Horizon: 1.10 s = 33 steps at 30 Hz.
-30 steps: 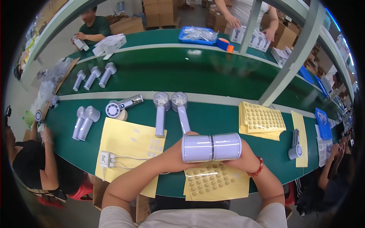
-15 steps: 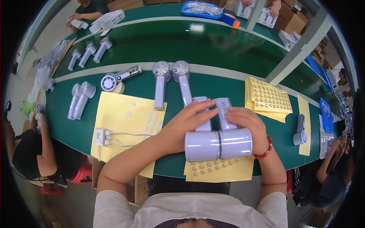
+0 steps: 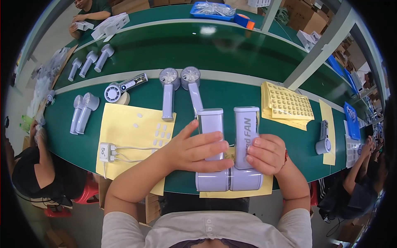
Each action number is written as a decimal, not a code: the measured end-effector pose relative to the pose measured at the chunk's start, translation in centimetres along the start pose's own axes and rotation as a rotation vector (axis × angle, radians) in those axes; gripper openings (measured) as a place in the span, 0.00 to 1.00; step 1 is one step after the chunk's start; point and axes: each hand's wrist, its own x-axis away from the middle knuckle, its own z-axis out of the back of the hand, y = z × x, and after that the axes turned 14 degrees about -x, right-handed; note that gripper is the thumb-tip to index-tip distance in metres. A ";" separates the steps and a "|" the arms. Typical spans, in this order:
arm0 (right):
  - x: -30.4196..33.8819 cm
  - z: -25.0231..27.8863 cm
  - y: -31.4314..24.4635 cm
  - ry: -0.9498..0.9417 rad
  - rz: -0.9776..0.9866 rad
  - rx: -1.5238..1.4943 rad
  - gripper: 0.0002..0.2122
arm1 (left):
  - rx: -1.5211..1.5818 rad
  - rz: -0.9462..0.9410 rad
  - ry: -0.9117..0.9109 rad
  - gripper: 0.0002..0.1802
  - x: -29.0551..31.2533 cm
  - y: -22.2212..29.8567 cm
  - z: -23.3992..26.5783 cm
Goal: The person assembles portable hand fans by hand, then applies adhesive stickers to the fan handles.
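Observation:
Two pale lilac handheld fans are held side by side in front of me, their round heads touching nearest my body and their handles pointing away. My left hand [image 3: 192, 151] lies round the left fan [image 3: 211, 122], its fingers across the handle. My right hand [image 3: 268, 155] grips the right fan [image 3: 243, 120] by the handle, which bears dark printed lettering. Beneath them lies a yellow sticker sheet [image 3: 264, 187], mostly covered. Just beyond stand two more lilac fans [image 3: 168, 101] [image 3: 194, 97], heads away from me.
To the left, a yellow sheet [image 3: 120, 128] carries small white stickers and a white charger [image 3: 108, 152] with cables. Fans [image 3: 84, 112] lie farther left, near an open-sided fan [image 3: 113, 93]. A yellow sheet stack [image 3: 285, 103] and grey post [image 3: 318, 49] are at right. Co-workers sit at both sides.
Both fans have tilted, so their handles now rise toward me and their heads sit lower and nearer my body. My fingers have shifted along the handles. Hands at the far right have left view.

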 end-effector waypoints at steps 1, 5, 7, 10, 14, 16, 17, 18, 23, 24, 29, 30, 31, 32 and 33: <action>0.0 0.2 0.1 0.002 0.002 0.002 0.07 | 0.033 0.020 -0.011 0.22 0.0 -0.1 -0.1; -0.1 0.4 0.5 -0.077 -0.446 -0.207 0.14 | 0.333 0.271 -0.090 0.19 0.1 -1.0 -0.3; 0.7 -0.5 0.7 0.048 -0.680 -0.480 0.21 | 0.641 0.465 0.123 0.22 1.2 -1.2 -1.7; 0.1 -0.7 -1.1 0.386 -1.140 -0.838 0.27 | 0.441 0.874 -0.415 0.33 -0.6 -0.5 0.6; 0.0 -1.3 -0.7 0.665 -1.390 -1.313 0.27 | 1.114 1.499 -0.125 0.32 0.3 -0.6 -0.7; 0.8 -1.2 -0.2 0.710 -1.422 -1.487 0.24 | 1.272 1.531 -0.148 0.30 -0.2 -0.6 -0.6; 1.0 -1.2 -0.1 0.717 -1.423 -1.480 0.24 | 1.425 1.562 -0.167 0.30 -0.4 -0.7 -0.6; 1.0 -1.3 0.1 0.787 -1.457 -1.572 0.24 | 1.456 1.531 -0.223 0.32 -0.2 -0.9 -0.6; 0.5 -1.4 0.6 0.981 -1.276 -1.910 0.27 | 1.900 1.445 -0.202 0.42 -0.1 -1.4 -0.8; 0.9 -1.5 0.6 0.972 -1.256 -1.922 0.29 | 2.014 1.399 -0.199 0.43 0.1 -1.5 -0.9; 0.2 -1.3 1.0 0.849 -1.264 -1.906 0.30 | 1.968 1.336 -0.166 0.42 -0.2 -1.8 -0.5; 0.0 -1.2 1.2 0.768 -1.272 -1.872 0.31 | 1.958 1.324 -0.168 0.42 -0.2 -1.8 -0.4; -0.6 -0.9 1.5 0.792 -1.363 -1.837 0.32 | 1.948 1.312 -0.169 0.41 -0.1 -1.8 -0.3; -0.8 -1.0 1.8 0.775 -1.358 -1.839 0.32 | 1.933 1.348 -0.094 0.34 0.3 -1.7 -0.4; -1.0 -1.1 2.2 0.695 -1.418 -1.695 0.32 | 1.715 1.362 -0.148 0.29 0.3 -1.7 -0.4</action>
